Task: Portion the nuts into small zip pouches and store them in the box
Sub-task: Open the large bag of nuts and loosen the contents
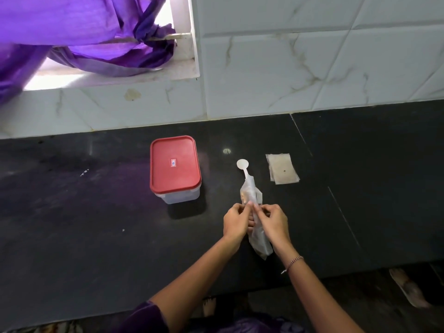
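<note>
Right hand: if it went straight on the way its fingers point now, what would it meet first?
The right hand pinches the plastic bag, so that comes first. Beyond it, probably the white spoon, though depth is unclear.

Wall (312, 68): white tiles, grey-brown marble veining; a brownish stain under the sill.
Window (183, 56): upper left, white frame, recessed.
Curtain (84, 27): purple, knotted round a bar.
Desk (72, 212): black polished stone, thin seams, smudged.
Floor (360, 308): dark, blurred, past the desk's near edge.
Light: daylight, bright along the sill.
</note>
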Tool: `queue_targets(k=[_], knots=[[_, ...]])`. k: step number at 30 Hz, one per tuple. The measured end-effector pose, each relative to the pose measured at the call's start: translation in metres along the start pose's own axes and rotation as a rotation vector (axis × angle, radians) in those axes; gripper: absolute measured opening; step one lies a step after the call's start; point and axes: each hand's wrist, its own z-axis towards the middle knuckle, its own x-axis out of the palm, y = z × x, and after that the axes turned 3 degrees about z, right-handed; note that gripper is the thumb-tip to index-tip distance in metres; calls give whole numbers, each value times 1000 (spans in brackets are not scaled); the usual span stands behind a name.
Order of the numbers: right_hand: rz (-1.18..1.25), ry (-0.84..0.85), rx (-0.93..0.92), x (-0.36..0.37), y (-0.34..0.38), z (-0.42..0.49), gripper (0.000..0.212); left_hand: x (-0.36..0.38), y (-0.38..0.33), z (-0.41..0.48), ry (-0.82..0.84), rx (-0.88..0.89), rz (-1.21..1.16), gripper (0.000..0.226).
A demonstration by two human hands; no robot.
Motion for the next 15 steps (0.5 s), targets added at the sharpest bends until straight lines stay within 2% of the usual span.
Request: queue_targets(k=[4, 8, 11, 13, 15], knots=[[189, 91, 104, -3, 10, -4, 30, -2, 0, -4, -4, 42, -3, 28], [292, 120, 149, -4, 12, -4, 11, -6, -2, -5, -17, 72, 7, 20], [473, 172, 240, -10, 23, -4, 20, -7, -4, -6, -47, 91, 72, 17], [466, 251, 249, -16, 29, -4, 18, -8, -5, -6, -82, 106, 122, 14], [405, 273, 209, -19, 35, -4, 7, -9, -9, -8, -120, 117, 154, 10]])
